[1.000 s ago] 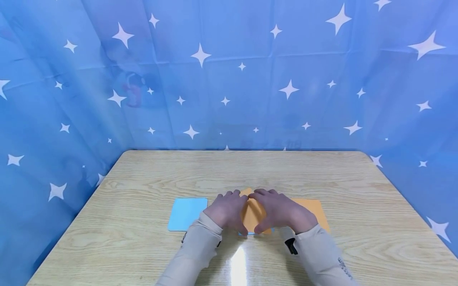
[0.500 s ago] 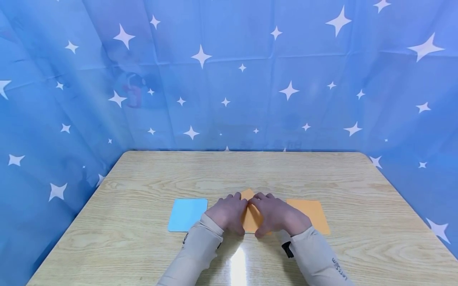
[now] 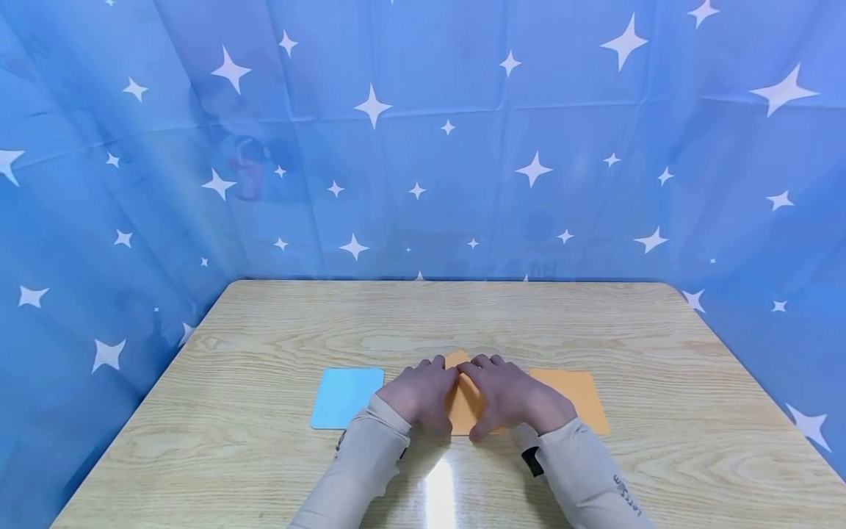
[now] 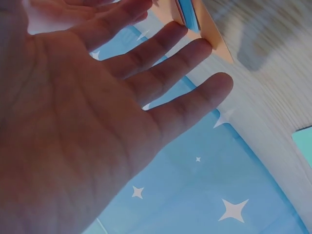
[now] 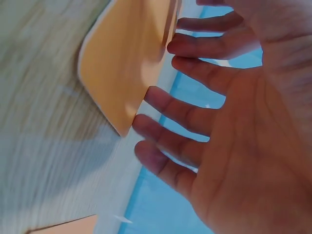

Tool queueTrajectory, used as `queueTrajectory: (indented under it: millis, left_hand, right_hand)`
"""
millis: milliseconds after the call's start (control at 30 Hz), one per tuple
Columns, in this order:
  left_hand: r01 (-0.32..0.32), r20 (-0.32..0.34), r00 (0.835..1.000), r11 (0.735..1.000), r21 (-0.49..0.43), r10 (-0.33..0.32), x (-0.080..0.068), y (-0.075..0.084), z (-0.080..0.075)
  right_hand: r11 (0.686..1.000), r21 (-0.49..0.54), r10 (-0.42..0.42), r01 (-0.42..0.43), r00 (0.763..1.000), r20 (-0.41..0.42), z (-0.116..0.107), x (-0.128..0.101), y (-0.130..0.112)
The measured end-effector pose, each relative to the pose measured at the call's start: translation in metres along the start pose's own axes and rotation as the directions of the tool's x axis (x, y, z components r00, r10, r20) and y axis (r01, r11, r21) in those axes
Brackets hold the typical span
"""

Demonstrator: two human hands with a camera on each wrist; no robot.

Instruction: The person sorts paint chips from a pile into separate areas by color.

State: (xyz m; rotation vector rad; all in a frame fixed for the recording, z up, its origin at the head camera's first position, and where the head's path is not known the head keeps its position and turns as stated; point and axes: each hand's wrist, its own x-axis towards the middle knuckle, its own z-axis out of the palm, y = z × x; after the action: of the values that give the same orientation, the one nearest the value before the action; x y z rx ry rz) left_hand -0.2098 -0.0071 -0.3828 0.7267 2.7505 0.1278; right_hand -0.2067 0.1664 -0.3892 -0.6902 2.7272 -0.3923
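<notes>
Cards [image 3: 465, 411] between left hand [image 3: 423, 393] and right hand [image 3: 515, 397], straight fingers touching, looked orange; blue strip [image 4: 190, 14] only showed on left-wrist cam.

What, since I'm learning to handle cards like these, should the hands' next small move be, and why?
Probably a light, even inward press: the left hand and right hand flank the middle orange card, and the left wrist view shows a blue strip between orange surfaces, so separate pieces may need steadying together. How they join is hard to see.
</notes>
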Motion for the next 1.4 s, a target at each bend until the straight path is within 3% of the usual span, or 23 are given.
queueTrajectory:
  millis: [267,500,833,967,1200,1400]
  left_hand:
    - [-0.007,0.015,1.000,1.000,-0.008,0.008,0.000,0.002,0.001]
    - [-0.045,0.001,0.999,0.999,0.016,0.045,0.001,0.002,0.000]
    - [-0.122,-0.041,0.992,0.976,-0.180,0.117,-0.007,-0.016,-0.019]
    - [-0.130,-0.071,0.991,0.964,-0.233,0.116,-0.014,-0.025,-0.028]
    - [-0.156,-0.120,0.985,0.946,-0.286,0.126,-0.024,-0.033,-0.040]
    - [-0.205,-0.189,0.971,0.923,-0.326,0.149,-0.034,-0.035,-0.051]
  right_hand:
    - [1.000,0.004,0.009,-0.009,1.000,0.008,-0.001,-0.003,0.002]
    - [0.999,0.031,-0.031,0.032,0.999,-0.038,-0.002,-0.001,0.003]
    - [0.991,0.115,-0.056,0.070,0.990,-0.126,-0.017,-0.008,0.007]
    - [0.987,0.132,-0.075,0.096,0.986,-0.151,-0.025,-0.013,0.008]
    - [0.981,0.127,-0.118,0.145,0.972,-0.201,-0.033,-0.016,0.006]
    - [0.978,0.092,-0.153,0.186,0.946,-0.285,-0.040,-0.021,0.002]
